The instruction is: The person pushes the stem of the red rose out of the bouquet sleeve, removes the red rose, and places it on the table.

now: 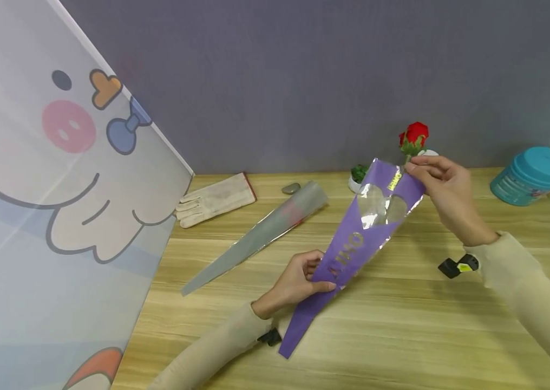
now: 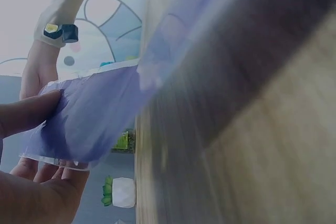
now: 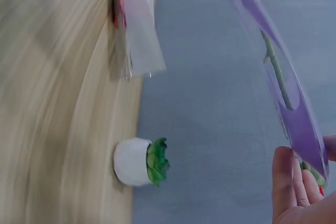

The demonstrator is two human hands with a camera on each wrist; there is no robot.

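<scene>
A purple flower sleeve (image 1: 348, 244) with clear heart-shaped windows slants above the table, its narrow end toward the person. My left hand (image 1: 299, 281) grips its lower half, thumb across the front and fingers behind. At the wide mouth, my right hand (image 1: 443, 184) pinches the stem of a red rose (image 1: 416, 134) just below the bloom, fingertips right at the sleeve's rim. The bloom stands out above the mouth. Through the window in the right wrist view, the green stem (image 3: 278, 74) runs down inside the sleeve. Its lower end is hidden behind the purple print.
A grey sleeve (image 1: 255, 238) with something red inside lies left of the hands. Behind it are a pale glove (image 1: 216, 200) and a small stone (image 1: 291, 188). A potted plant (image 3: 137, 162) stands near the back wall, and a blue-lidded tub (image 1: 533, 176) at the right.
</scene>
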